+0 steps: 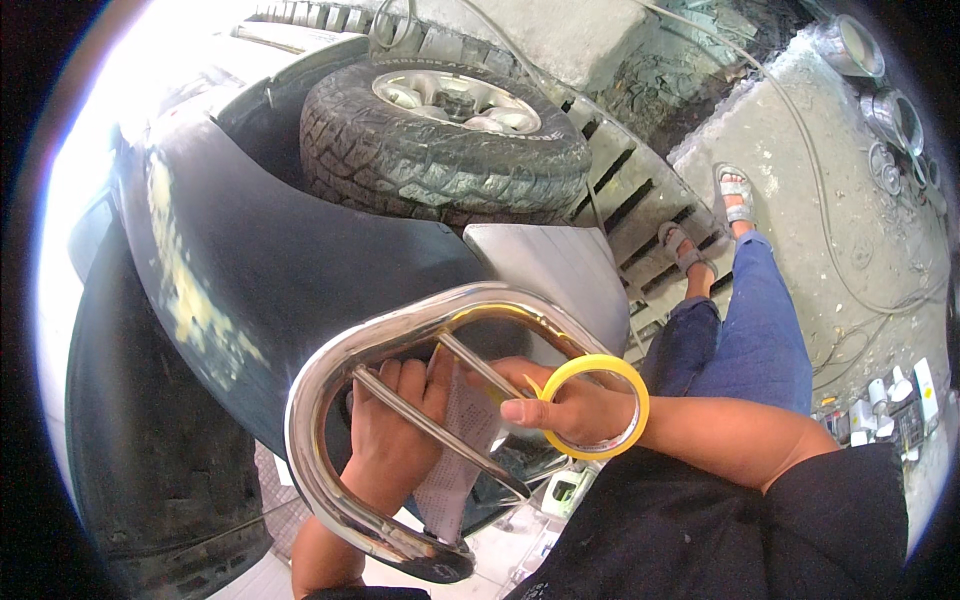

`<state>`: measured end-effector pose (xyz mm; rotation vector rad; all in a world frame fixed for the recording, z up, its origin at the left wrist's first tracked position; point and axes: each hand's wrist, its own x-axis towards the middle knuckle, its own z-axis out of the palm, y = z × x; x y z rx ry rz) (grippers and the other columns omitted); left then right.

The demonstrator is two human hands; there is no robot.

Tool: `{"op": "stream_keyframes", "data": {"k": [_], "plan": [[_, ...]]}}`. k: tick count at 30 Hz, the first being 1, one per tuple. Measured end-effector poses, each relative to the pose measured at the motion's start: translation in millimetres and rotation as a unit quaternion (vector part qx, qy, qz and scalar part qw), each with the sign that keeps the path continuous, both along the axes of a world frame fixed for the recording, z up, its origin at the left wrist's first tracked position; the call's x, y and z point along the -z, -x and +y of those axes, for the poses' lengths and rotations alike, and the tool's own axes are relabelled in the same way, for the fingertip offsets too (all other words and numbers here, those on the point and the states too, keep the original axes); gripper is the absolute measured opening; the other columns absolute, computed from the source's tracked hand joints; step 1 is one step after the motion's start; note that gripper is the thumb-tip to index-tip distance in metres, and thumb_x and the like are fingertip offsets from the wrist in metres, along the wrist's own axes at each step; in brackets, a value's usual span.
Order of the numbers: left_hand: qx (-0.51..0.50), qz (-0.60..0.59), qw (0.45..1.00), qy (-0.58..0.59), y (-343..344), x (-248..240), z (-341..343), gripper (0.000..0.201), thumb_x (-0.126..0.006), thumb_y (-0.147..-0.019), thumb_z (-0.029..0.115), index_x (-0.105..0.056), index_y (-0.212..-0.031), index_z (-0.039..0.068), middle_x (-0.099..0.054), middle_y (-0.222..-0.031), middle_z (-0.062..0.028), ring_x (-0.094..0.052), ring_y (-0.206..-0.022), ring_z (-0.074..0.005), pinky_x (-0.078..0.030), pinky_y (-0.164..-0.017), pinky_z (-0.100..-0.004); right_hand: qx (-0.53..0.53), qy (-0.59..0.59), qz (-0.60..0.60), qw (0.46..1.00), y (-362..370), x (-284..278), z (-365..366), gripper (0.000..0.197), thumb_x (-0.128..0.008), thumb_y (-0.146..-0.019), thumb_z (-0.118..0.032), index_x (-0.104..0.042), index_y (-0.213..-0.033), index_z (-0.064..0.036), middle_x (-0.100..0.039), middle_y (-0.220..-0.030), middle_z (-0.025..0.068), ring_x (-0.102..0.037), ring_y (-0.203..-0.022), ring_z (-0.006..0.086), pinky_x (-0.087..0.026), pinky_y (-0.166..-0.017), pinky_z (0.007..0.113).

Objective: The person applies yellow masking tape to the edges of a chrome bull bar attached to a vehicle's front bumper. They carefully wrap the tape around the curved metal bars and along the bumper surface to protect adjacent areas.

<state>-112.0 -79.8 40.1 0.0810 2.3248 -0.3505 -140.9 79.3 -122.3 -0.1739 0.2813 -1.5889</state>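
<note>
A polished chrome guard bar [320, 375], a bent loop with two thinner cross rods, stands in front of me at the corner of a dark vehicle body. My left hand [395, 420] reaches in behind the rods with its fingers bent, at the edge of a printed sheet of newspaper [455, 470]. The newspaper hangs down inside the loop. A roll of yellow masking tape [641, 400] circles my right hand [590, 412]. That hand's thumb points left across the roll, and its fingers reach behind a rod toward the newspaper, their tips partly hidden.
The dark body panel [330, 260] has a pale filler patch [195, 310]. A large tyre [440, 170] lies flat beyond it, beside a slotted floor grate [640, 190]. A hose [800, 130] snakes over the concrete. Cans [890, 115] stand far right; bottles and tools [890, 410] lie at right.
</note>
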Motion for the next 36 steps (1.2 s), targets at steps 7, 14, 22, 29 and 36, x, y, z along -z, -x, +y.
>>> {"op": "stream_keyframes", "data": {"k": [7,14,22,29,36], "plan": [[-0.001,0.004,1.000,-0.004,-0.1,0.4,-0.4,0.043,-0.061,-0.078,0.016,-0.064,-0.118,0.000,-0.052,-0.081,-0.0073,-0.050,-0.078,-0.0209,-0.038,-0.081,-0.0420,-0.033,0.038,0.060,0.997,16.9,1.0,-1.7,0.068,-0.052,-0.096,-0.045,-0.037,-0.141,0.0050,-0.046,-0.135,0.0165,-0.041,-0.127,0.0221,-0.031,-0.108,0.035],[-0.042,-0.060,0.997,0.035,-0.6,-4.1,9.5,0.050,-0.060,-0.079,0.018,-0.058,-0.125,0.000,-0.053,-0.083,-0.0067,-0.054,-0.082,-0.0230,-0.039,-0.079,-0.0435,0.017,0.016,0.113,0.993,25.5,-1.3,-7.5,0.058,-0.054,-0.096,-0.044,-0.051,-0.128,0.0042,-0.059,-0.111,0.0174,-0.053,-0.105,0.0240,-0.040,-0.095,0.037],[-0.090,-0.035,0.995,0.025,-12.8,-4.6,19.3,0.053,-0.060,-0.079,0.017,-0.054,-0.128,-0.002,-0.052,-0.084,-0.0058,-0.054,-0.080,-0.0232,-0.037,-0.075,-0.0428,0.018,0.018,0.094,0.995,28.5,0.2,-10.9,0.057,-0.056,-0.096,-0.042,-0.052,-0.127,0.0047,-0.059,-0.115,0.0166,-0.052,-0.110,0.0227,-0.039,-0.098,0.036],[-0.119,-0.041,0.991,0.042,-12.9,-5.7,27.5,0.054,-0.059,-0.079,0.014,-0.053,-0.129,-0.006,-0.053,-0.083,-0.0080,-0.055,-0.074,-0.0235,-0.035,-0.073,-0.0414,0.037,0.026,0.125,0.991,29.0,0.2,-10.6,0.055,-0.054,-0.097,-0.041,-0.052,-0.128,0.0045,-0.058,-0.119,0.0184,-0.052,-0.113,0.0251,-0.038,-0.100,0.037],[-0.127,-0.042,0.990,0.046,-20.2,-4.4,29.0,0.056,-0.060,-0.078,0.014,-0.051,-0.128,-0.009,-0.054,-0.083,-0.0094,-0.055,-0.070,-0.0245,-0.035,-0.072,-0.0415,0.060,0.029,0.138,0.988,24.6,0.6,-12.0,0.055,-0.053,-0.097,-0.042,-0.052,-0.128,0.0037,-0.059,-0.119,0.0201,-0.054,-0.113,0.0278,-0.039,-0.100,0.037]]}}
